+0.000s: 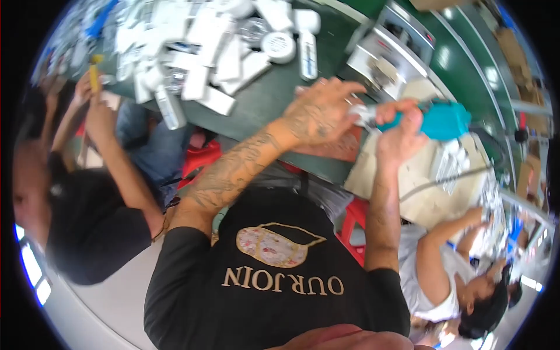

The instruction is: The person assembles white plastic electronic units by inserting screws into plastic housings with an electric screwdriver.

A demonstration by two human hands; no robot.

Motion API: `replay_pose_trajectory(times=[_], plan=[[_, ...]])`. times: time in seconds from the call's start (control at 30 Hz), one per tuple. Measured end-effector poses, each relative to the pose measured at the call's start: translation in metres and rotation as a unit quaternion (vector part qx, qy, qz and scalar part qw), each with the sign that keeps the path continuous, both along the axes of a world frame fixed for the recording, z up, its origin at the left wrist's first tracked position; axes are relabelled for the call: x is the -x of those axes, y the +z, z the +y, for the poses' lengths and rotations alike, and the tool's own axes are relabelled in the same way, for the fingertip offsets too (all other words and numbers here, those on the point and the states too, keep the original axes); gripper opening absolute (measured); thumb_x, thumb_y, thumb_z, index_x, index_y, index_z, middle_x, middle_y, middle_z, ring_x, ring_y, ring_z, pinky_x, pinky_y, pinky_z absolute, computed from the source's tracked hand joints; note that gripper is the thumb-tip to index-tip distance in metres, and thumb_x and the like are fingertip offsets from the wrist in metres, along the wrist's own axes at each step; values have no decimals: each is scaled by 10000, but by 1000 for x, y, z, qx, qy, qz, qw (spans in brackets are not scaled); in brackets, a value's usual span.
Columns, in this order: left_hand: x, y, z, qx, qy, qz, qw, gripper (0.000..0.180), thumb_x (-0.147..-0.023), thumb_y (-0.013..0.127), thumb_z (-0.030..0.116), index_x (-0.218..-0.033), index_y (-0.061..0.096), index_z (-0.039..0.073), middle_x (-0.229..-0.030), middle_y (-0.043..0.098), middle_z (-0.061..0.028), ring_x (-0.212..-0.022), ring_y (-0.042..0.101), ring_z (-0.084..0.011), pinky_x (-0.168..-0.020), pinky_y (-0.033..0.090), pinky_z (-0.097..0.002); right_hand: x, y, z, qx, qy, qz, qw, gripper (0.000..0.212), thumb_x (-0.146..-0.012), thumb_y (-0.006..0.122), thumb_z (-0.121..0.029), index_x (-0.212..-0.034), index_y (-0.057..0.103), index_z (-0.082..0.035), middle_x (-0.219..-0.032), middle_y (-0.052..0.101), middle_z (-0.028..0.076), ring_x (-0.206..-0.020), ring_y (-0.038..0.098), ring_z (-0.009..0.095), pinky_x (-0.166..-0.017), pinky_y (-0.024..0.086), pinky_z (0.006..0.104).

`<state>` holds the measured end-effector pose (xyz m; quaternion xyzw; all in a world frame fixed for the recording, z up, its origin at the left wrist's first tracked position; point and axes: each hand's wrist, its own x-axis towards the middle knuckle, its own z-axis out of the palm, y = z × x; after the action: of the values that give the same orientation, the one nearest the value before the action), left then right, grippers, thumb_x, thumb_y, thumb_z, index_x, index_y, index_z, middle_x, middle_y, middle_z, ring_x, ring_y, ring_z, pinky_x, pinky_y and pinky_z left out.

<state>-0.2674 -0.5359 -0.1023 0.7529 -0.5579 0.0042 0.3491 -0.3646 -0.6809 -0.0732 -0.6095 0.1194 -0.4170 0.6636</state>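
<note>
My right hand (pixel 402 137) is closed around a teal hand-held power tool (pixel 446 121), its body lying to the right of the fingers. The tool's narrow end points left, toward my other hand. My left hand (pixel 324 111) has a pale, partly clear small part (pixel 365 115) between its fingers, right at the tool's tip. Motion blur and the fingers hide most of that part. Both hands are held above the edge of the dark green bench (pixel 245 125). Beyond my left hand, a white hand-held device with a rounded head (pixel 308 44) lies apart from the heap.
White plastic devices (pixel 216 49) are heaped at the far left. A grey metal machine (pixel 402 38) stands at the far right. Cardboard (pixel 373 169) carries several white parts (pixel 452 163) and a cable (pixel 446 179). Co-workers sit on both sides; the left one's hand (pixel 96 114) has a yellow tool (pixel 94 76) nearby.
</note>
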Motion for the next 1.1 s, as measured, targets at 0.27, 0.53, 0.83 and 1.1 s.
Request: replay_pose_trajectory(times=[0.27, 0.53, 0.83, 1.1], plan=[[28, -4, 29, 89, -44, -128, 987, 252, -866, 698, 222, -1109, 687, 153, -1094, 666, -44, -1001, 645, -236, -850, 541, -379, 30, 46, -57, -70, -105, -151, 980, 571, -1025, 493, -570, -1054, 551, -2, -707, 497, 83, -658, 476, 196, -645, 428, 327], [-77, 76, 145, 228, 407, 74, 881, 410, -964, 666, 151, -1340, 589, 5, -1205, 694, -160, -1150, 648, -229, -1018, 484, -331, 41, 31, -100, 90, -312, -84, 942, 482, -1055, 549, -416, -1087, 558, 64, -747, 541, 91, -664, 510, 184, -622, 462, 314], [-255, 29, 207, -14, 375, -207, 903, 374, -942, 666, 223, -1262, 616, 36, -1199, 640, -220, -1136, 601, -420, -966, 480, -494, 88, 3, -72, 143, -274, -5, 951, 576, -991, 623, -513, -1132, 606, 45, -714, 589, 74, -647, 567, 177, -592, 472, 296], [-22, 115, -14, 208, 113, 287, 928, 216, -955, 677, 133, -1131, 678, 8, -1025, 720, -107, -988, 680, -195, -851, 523, -304, 147, 21, -26, 74, -200, 50, 976, 719, -882, 711, -625, -1097, 548, 42, -701, 570, 77, -608, 561, 179, -539, 454, 309]])
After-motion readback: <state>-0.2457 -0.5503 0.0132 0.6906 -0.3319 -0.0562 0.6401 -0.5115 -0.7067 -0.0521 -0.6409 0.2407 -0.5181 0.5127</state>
